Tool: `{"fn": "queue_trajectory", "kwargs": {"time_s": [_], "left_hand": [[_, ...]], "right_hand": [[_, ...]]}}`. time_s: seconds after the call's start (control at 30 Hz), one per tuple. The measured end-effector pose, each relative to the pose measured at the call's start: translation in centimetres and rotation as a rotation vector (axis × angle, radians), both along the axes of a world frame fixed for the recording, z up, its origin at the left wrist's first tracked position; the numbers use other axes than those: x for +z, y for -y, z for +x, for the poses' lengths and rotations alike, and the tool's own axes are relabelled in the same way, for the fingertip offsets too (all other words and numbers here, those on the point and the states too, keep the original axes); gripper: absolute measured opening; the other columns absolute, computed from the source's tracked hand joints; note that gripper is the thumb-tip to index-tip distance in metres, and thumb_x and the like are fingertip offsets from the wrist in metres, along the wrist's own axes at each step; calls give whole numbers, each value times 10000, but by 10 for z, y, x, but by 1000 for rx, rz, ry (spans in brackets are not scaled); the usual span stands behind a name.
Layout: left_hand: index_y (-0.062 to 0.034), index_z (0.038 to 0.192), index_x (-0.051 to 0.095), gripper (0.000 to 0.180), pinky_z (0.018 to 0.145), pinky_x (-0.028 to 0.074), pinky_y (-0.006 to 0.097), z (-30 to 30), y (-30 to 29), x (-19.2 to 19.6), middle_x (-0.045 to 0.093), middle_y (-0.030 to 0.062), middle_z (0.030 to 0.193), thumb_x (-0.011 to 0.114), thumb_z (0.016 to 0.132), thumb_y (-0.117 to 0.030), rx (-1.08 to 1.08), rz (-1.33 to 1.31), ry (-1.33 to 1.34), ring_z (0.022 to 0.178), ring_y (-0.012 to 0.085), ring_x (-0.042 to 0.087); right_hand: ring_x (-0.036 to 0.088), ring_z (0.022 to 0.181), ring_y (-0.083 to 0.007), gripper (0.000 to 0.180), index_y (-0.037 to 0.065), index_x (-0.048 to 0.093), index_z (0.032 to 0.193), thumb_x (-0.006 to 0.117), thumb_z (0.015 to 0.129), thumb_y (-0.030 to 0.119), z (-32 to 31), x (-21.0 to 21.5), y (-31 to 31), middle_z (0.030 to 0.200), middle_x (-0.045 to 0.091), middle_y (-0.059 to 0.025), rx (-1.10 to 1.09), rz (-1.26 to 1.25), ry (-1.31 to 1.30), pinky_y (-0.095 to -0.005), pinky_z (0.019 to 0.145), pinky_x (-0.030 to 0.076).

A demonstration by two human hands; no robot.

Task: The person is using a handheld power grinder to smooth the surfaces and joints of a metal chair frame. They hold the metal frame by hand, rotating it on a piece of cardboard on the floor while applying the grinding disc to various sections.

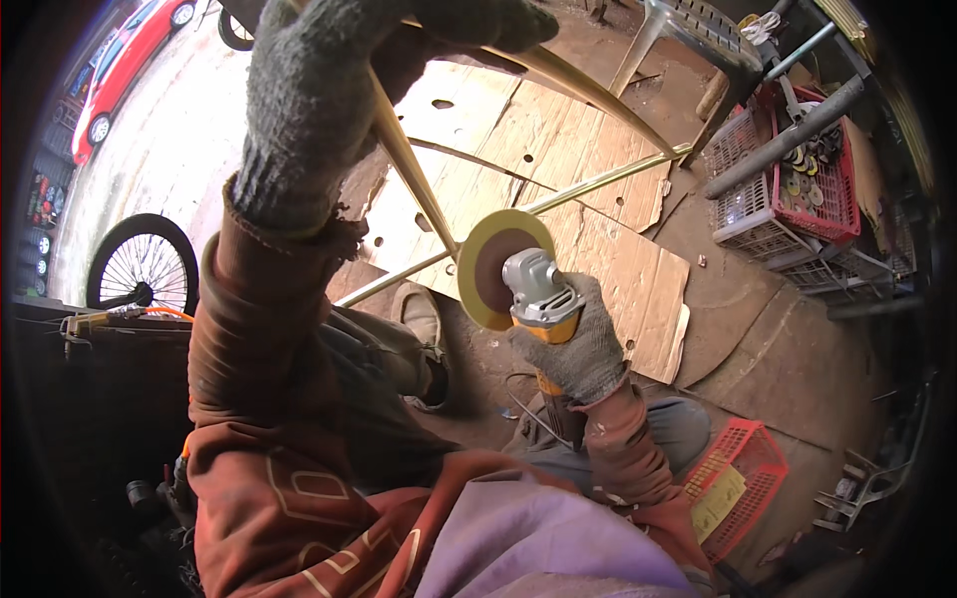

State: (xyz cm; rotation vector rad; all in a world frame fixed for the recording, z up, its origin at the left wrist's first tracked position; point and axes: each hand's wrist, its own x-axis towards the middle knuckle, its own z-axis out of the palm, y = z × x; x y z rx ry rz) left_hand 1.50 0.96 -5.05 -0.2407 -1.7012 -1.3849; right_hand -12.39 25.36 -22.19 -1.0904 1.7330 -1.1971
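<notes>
My left hand (311, 95), in a grey knit glove, is closed around the upper part of a brass-coloured metal tube frame (411, 179). The gloved fingers hide part of the tubing. Low on the right, my right hand (586, 349), gloved alike, grips an angle grinder (538, 284) with a grey head and yellow body. Its large yellow-rimmed disc (478, 289) is beside the joint where a slanted tube meets the long lower bar (608, 181). Whether disc and metal touch, I cannot tell.
Flattened cardboard (598, 254) lies beneath the frame. On the right, a red crate (822, 189) of discs sits on grey crates near a stool (703, 35). A red basket (738, 483) stands by my right knee. A spoked wheel (145, 264) and a red car (125, 70) are left.
</notes>
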Motion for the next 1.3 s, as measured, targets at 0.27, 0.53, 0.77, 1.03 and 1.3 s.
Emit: {"fn": "queue_trajectory", "kwargs": {"time_s": [0.27,0.53,0.77,1.03,1.3], "left_hand": [[78,1124,627,478,1003,527,517,-5,10,-7,713,263,1063,415,1106,-349,-122,68,-36,1070,395,701],[40,969,608,479,1086,442,593,5,12,0,677,264,1035,336,1121,-325,-79,44,126,1124,470,641],[18,927,566,435,1061,450,613,4,-4,3,630,244,948,364,1108,-323,-8,-7,134,1047,444,645],[-39,834,472,415,1038,458,619,-5,-21,5,583,206,894,349,1115,-319,-6,55,141,958,401,621],[7,929,560,477,1043,474,587,-9,-28,6,614,193,937,364,1116,-386,0,16,171,1017,398,649]], "right_hand": [[707,1082,-269,810,39,446,1356,912,764,336,8,-14,-4,1169,684,-179,80,11,-89,-385,901,578],[705,1081,-257,838,32,435,1369,915,764,359,-12,5,-6,1201,675,-173,85,17,-20,-383,898,571],[725,1027,-292,804,51,469,1312,925,741,383,-30,14,-6,1127,701,-170,-9,-10,-130,-400,870,580],[675,1039,-200,743,40,476,1312,929,756,236,-31,19,-12,1133,674,-118,-18,30,-127,-360,902,556],[711,994,-235,758,31,473,1283,921,765,354,-62,22,-19,1111,694,-151,-152,-30,-85,-380,870,570]]}}
